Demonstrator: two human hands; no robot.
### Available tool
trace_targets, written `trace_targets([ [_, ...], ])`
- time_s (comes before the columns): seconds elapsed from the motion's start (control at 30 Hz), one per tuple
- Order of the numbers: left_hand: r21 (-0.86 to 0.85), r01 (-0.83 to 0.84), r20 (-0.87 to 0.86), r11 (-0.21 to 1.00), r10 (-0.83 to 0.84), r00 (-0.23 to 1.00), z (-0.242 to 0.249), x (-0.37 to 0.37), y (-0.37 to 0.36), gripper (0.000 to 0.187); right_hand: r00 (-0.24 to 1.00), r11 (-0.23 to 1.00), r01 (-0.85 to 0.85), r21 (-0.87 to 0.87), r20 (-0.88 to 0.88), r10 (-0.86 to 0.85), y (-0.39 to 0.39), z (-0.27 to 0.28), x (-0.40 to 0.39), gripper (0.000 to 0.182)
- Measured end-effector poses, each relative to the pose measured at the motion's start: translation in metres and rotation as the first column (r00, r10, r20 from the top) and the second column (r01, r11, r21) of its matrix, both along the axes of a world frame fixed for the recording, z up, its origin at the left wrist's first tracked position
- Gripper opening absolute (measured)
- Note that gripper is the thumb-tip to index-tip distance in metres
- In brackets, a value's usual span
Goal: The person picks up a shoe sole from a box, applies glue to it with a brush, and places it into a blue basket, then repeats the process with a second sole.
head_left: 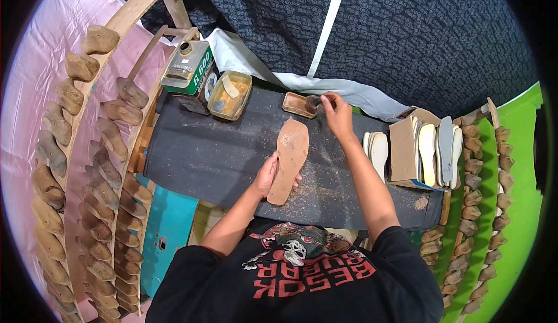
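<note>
Brown insole (289, 159): flat, sole-shaped, lying lengthwise at the middle of the dark work mat (197, 154), toe end pointing away from the person.

Left hand (268, 175): at the near, heel end of the insole, fingers wrapped around its left edge and holding it down.

Right hand (337, 115): beyond the insole's toe and to its right, fingers pinched around a small dark tool (314, 101) that dips into the small brown tray (300, 104); what kind of tool cannot be told.

Plastic tub (230, 95): left of that tray, beyond the insole, amber contents.

Green tin (189, 67): left of the tub.

Stack of pale insoles (433, 151): well right of the brown insole, standing on edge beside a cardboard piece (403, 149).

Wooden shoe lasts (102, 166): in rows on racks far left of the insole; more far right (471, 207).
</note>
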State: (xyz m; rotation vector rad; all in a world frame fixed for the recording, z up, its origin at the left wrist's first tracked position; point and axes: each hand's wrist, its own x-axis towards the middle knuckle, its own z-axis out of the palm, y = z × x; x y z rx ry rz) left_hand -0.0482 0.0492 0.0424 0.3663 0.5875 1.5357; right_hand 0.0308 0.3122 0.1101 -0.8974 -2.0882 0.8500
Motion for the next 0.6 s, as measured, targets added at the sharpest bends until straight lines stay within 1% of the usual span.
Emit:
trace_targets([
  [0.03, -0.018, -0.020, -0.005, 1.000, 0.020, 1.000, 0.002, 0.000, 0.003, 0.065, 0.998, 0.997, 0.021, -0.072, -0.062, -0.026, 0.000, 0.005, 0.005, 0.023],
  [0.07, -0.016, -0.016, -0.003, 1.000, 0.016, 1.000, 0.003, -0.001, 0.007, 0.065, 0.998, 0.997, 0.026, -0.071, -0.060, -0.030, -0.001, 0.009, 0.011, 0.023],
  [0.13, 0.026, 0.005, -0.029, 1.000, -0.004, 1.000, 0.004, -0.004, 0.012, 0.065, 0.940, 0.963, -0.047, -0.267, -0.337, -0.047, -0.014, 0.040, 0.025, 0.020],
  [0.17, 0.027, 0.012, -0.029, 1.000, -0.012, 0.999, 0.006, -0.004, 0.015, 0.065, 0.930, 0.964, -0.063, -0.260, -0.366, -0.038, -0.021, 0.053, 0.033, 0.018],
  [0.23, 0.034, -0.013, -0.029, 0.999, 0.014, 0.999, 0.011, -0.004, 0.021, 0.065, 0.920, 0.964, -0.074, -0.256, -0.390, -0.033, -0.039, 0.076, 0.050, 0.018],
  [0.3, 0.047, 0.023, -0.041, 0.999, -0.021, 0.999, 0.013, -0.004, 0.027, 0.064, 0.905, 0.957, -0.100, -0.271, -0.425, -0.025, -0.055, 0.090, 0.062, 0.018],
  [0.33, 0.057, 0.048, -0.053, 0.997, -0.045, 0.998, 0.013, -0.003, 0.030, 0.064, 0.904, 0.959, -0.085, -0.272, -0.425, -0.040, -0.059, 0.091, 0.066, 0.018],
  [0.4, 0.066, 0.068, -0.051, 0.996, -0.064, 0.997, 0.014, 0.002, 0.036, 0.064, 0.917, 0.932, -0.128, -0.340, -0.397, -0.019, -0.066, 0.090, 0.073, 0.017],
  [0.43, 0.077, 0.070, -0.050, 0.995, -0.066, 0.997, 0.015, 0.004, 0.040, 0.063, 0.897, 0.926, -0.146, -0.347, -0.441, -0.024, -0.069, 0.085, 0.073, 0.017],
  [0.47, 0.078, 0.081, -0.052, 0.994, -0.077, 0.996, 0.016, 0.006, 0.043, 0.063, 0.907, 0.917, -0.140, -0.374, -0.419, -0.032, -0.074, 0.083, 0.075, 0.016],
  [0.53, 0.079, 0.033, -0.011, 0.996, -0.033, 0.999, 0.019, 0.010, 0.049, 0.063, 0.950, 0.931, -0.058, -0.360, -0.307, -0.060, -0.089, 0.088, 0.079, 0.014],
  [0.57, 0.079, 0.036, -0.011, 0.996, -0.035, 0.999, 0.019, 0.010, 0.050, 0.063, 0.950, 0.931, -0.055, -0.361, -0.307, -0.063, -0.091, 0.088, 0.083, 0.014],
  [0.6, 0.087, 0.058, -0.010, 0.994, -0.057, 0.998, 0.020, 0.009, 0.051, 0.063, 0.950, 0.942, 0.014, -0.335, -0.290, -0.117, -0.091, 0.087, 0.089, 0.013],
])
